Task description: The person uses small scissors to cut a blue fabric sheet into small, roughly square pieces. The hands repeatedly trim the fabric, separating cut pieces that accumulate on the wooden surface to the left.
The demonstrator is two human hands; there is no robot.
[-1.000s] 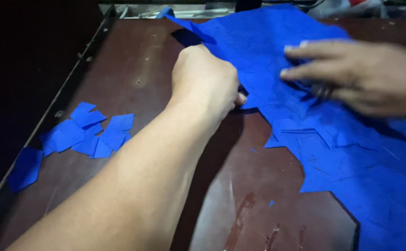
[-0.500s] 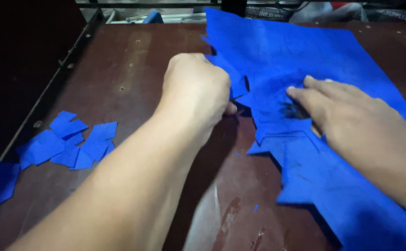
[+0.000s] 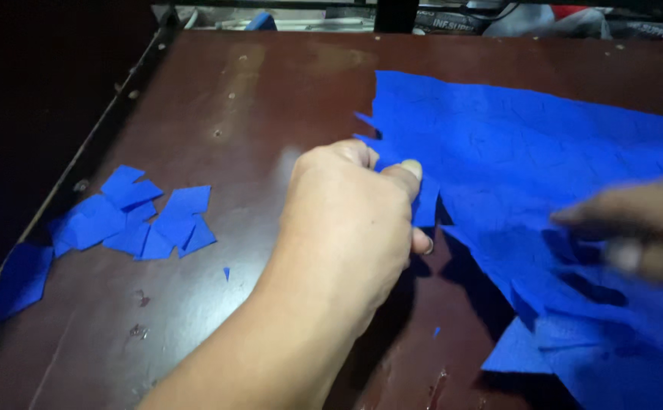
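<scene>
A large blue sheet (image 3: 529,152) with a jagged, cut-up left edge lies on the dark brown table (image 3: 270,99). My left hand (image 3: 346,220) is at that edge, thumb and fingers pinched on a small blue piece (image 3: 425,203) that stands up from the sheet. My right hand (image 3: 635,228) comes in from the right, blurred by motion, fingers stretched out flat over the sheet and holding nothing. A lower flap of the sheet (image 3: 521,349) reaches toward the near edge.
A pile of several small blue cut pieces (image 3: 141,220) lies at the left of the table, with one larger piece (image 3: 20,277) near the left rim. Tiny blue scraps (image 3: 226,272) dot the tabletop. Clutter (image 3: 498,15) sits beyond the far edge.
The view has shifted, so the sheet now lies further right. My left hand has stayed closed at the sheet's edge. My right hand has slid to the right, away from my left hand.
</scene>
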